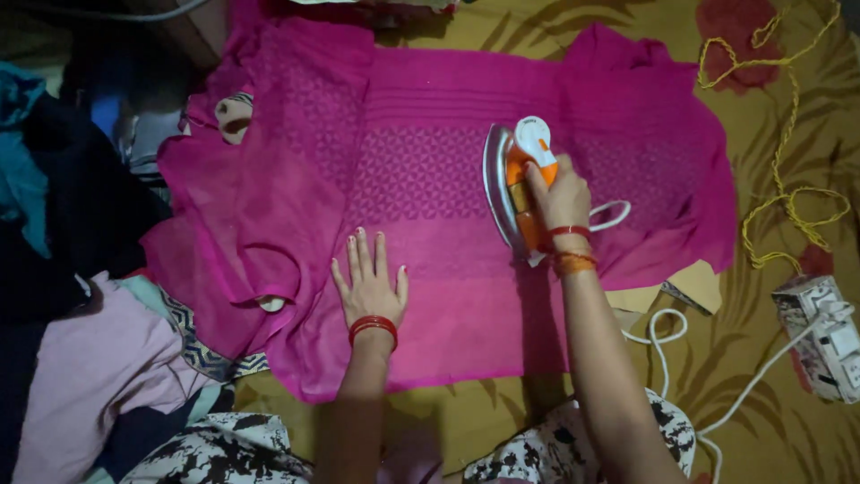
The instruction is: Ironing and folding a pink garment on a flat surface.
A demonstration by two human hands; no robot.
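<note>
A pink cloth (430, 224) is pressed flat by the spread left hand (370, 285), while an iron (518, 184) at 2 o'clock is gripped by the right hand (560, 197).

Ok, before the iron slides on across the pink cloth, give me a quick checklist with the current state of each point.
1. Right hand grips the handle of the orange and white iron: ok.
2. Left hand lies flat on the pink garment, apart from the iron: ok.
3. Cloth smooth in the iron's path: not ok to the left, where the garment is folded over itself.
4. White cord clear of the soleplate: ok, it loops behind the right wrist.
5. Cord plugged into the extension socket box: cannot tell which cord is the iron's.
6. Iron hot: cannot tell.
</note>
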